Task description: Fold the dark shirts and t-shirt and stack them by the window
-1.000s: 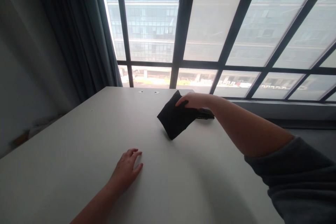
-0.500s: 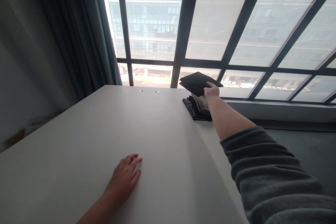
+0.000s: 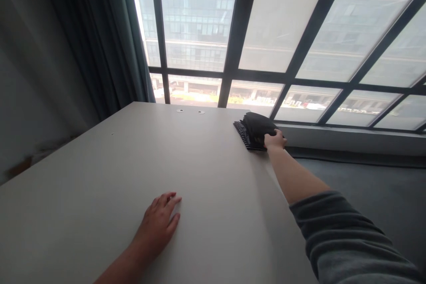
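Since the earlier frames the black folded cloth (image 3: 258, 125) has gone from the middle of the desk (image 3: 100, 195), through the air above the far right corner, down onto the stack (image 3: 248, 135) at that corner. A second ago the right hand (image 3: 274, 140) pressed the cloth against the desk surface nearer the centre; half a second ago it held the cloth raised above the stack, against the window (image 3: 266, 31). The cloth now lies on top of the stack, just beside the far right edge of the desk.

The right hand rests on the near right side of the cloth, fingers curled over it. Whether the fingers clamp the cloth or only press on it cannot be told. The arm is stretched out full length, grey sleeve pushed up the forearm.

The left hand (image 3: 159, 224) lies flat on the desk near the front edge, palm down, fingers spread, holding nothing. Its position matches the earlier frames.

The lowest layer of the stack shows a ribbed edge facing left.
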### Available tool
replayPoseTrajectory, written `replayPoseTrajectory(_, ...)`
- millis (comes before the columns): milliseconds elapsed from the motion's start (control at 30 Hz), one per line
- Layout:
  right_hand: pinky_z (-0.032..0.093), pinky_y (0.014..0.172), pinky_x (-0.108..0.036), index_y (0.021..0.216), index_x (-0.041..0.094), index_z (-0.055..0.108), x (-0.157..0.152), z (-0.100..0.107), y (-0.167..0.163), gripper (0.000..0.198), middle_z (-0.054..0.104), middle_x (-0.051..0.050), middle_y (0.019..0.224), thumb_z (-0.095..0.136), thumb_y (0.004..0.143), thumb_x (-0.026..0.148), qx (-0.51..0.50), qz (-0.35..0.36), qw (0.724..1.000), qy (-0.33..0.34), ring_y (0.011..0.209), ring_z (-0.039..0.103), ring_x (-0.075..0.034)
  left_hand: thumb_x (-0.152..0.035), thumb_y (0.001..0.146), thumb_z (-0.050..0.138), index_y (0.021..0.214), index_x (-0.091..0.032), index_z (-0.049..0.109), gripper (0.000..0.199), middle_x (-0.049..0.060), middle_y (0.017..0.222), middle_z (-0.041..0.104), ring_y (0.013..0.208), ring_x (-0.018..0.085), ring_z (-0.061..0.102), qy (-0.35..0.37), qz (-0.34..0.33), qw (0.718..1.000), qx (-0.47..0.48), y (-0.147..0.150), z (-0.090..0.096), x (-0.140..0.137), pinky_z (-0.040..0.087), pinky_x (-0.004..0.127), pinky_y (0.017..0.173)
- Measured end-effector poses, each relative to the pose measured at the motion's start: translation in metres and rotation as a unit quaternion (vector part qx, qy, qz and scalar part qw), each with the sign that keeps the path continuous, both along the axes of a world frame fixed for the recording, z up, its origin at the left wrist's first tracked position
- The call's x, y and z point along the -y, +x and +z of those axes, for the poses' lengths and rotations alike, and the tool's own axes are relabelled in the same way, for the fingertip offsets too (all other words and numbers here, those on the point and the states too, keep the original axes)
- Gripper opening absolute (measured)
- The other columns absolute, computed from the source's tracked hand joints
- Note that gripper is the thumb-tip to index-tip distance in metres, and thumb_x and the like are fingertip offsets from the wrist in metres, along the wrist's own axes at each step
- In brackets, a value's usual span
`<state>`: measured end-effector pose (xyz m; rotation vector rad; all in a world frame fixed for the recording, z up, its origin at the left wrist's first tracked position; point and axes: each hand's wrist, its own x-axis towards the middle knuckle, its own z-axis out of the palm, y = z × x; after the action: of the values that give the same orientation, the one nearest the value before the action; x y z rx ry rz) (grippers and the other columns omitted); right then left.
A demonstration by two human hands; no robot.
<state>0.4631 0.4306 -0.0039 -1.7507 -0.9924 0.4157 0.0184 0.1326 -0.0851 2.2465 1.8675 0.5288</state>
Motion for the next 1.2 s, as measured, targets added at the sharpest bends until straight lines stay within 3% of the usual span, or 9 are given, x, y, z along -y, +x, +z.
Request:
replayPoseTrajectory(133,0.035,0.116,-0.053,0.131,0.015,0.052,0.056,-0.024,-0.024,0.051,0.049,-0.015,0.120,0.056,0.080,0.020,0.075,0.003,0.996,0.050,0.119,0.050,-0.030,-0.027,0.096,0.047,0.142,-0.026,0.062,0.049,0.009,0.151,0.058,0.138,0.028,0.052,-0.013,0.014,0.999,-0.046,0.011,0.004,0.001,0.041,0.050,0.115)
replayPoseTrajectory(233,0.042,0.112,-0.046,0.111,0.019,0.063,0.114,-0.054,-0.045,0.034,0.056,-0.010,0.108,0.059,0.077,0.022,0.117,0.108,0.985,0.070,0.109,0.056,-0.028,-0.026,0.097,0.044,0.148,-0.026,0.057,0.053,0.008,0.156,0.055,0.142,0.028,0.049,-0.025,0.009,0.996,-0.081,0.023,0.010,0.001,0.041,0.049,0.114)
replayPoseTrajectory(300,0.045,0.109,-0.047,0.110,0.019,0.065,0.153,-0.070,-0.055,0.029,0.056,-0.013,0.115,0.055,0.083,0.026,0.201,0.232,0.945,0.113,0.111,0.057,-0.029,-0.025,0.098,0.041,0.150,-0.025,0.055,0.054,0.008,0.159,0.052,0.145,0.026,0.047,-0.031,-0.004,0.995,-0.098,0.029,0.013,0.000,0.040,0.047,0.115)
replayPoseTrajectory(367,0.048,0.107,-0.046,0.109,0.021,0.067,0.187,-0.078,-0.061,0.026,0.054,-0.014,0.125,0.051,0.090,0.028,0.245,0.285,0.917,0.135,0.113,0.058,-0.027,-0.026,0.099,0.039,0.152,-0.024,0.053,0.055,0.007,0.161,0.049,0.148,0.026,0.045,-0.036,-0.014,0.993,-0.111,0.032,0.016,-0.001,0.039,0.047,0.116)
replayPoseTrajectory(467,0.050,0.106,-0.043,0.115,0.021,0.067,0.222,-0.077,-0.069,0.030,0.055,-0.014,0.130,0.048,0.093,0.025,0.271,0.331,0.896,0.118,0.117,0.059,-0.026,-0.025,0.100,0.034,0.155,-0.024,0.050,0.057,0.005,0.164,0.044,0.152,0.025,0.040,-0.040,-0.024,0.992,-0.121,0.033,0.019,-0.001,0.038,0.048,0.116)
replayPoseTrajectory(667,0.042,0.116,-0.047,0.129,0.022,0.070,0.254,-0.071,-0.093,0.042,0.062,-0.014,0.139,0.047,0.095,0.025,0.388,0.412,0.824,-0.020,0.130,0.057,-0.029,-0.027,0.100,0.030,0.158,-0.024,0.046,0.059,0.004,0.167,0.038,0.155,0.025,0.034,-0.061,-0.035,0.988,-0.141,0.036,0.027,0.006,0.035,0.051,0.118)
replayPoseTrajectory(933,0.009,0.129,-0.058,0.165,0.020,0.033,0.310,-0.062,-0.132,0.069,0.017,-0.013,0.172,0.043,0.103,0.049,0.408,0.495,0.755,-0.136,0.160,0.013,-0.035,-0.042,0.102,0.034,0.165,-0.020,0.031,0.066,0.005,0.172,0.020,0.160,0.027,0.019,-0.088,-0.121,0.980,-0.132,0.041,0.025,0.025,0.015,0.057,0.129)
replayPoseTrajectory(1067,0.003,0.130,-0.056,0.167,0.014,0.021,0.334,-0.055,-0.137,0.078,0.008,-0.013,0.172,0.040,0.103,0.054,0.403,0.552,0.715,-0.144,0.161,0.006,-0.033,-0.051,0.106,0.029,0.167,-0.023,0.020,0.068,0.003,0.174,0.010,0.162,0.026,0.011,-0.098,-0.217,0.962,-0.134,0.032,0.018,0.045,0.008,0.056,0.131)
replayPoseTrajectory(1200,0.003,0.131,-0.053,0.167,0.012,0.018,0.345,-0.048,-0.136,0.081,0.007,-0.013,0.172,0.041,0.102,0.053,0.392,0.566,0.711,-0.144,0.161,0.006,-0.030,-0.056,0.108,0.022,0.168,-0.027,0.014,0.067,0.002,0.174,0.009,0.162,0.025,0.009,-0.091,-0.258,0.952,-0.134,0.019,0.013,0.064,0.006,0.053,0.131)
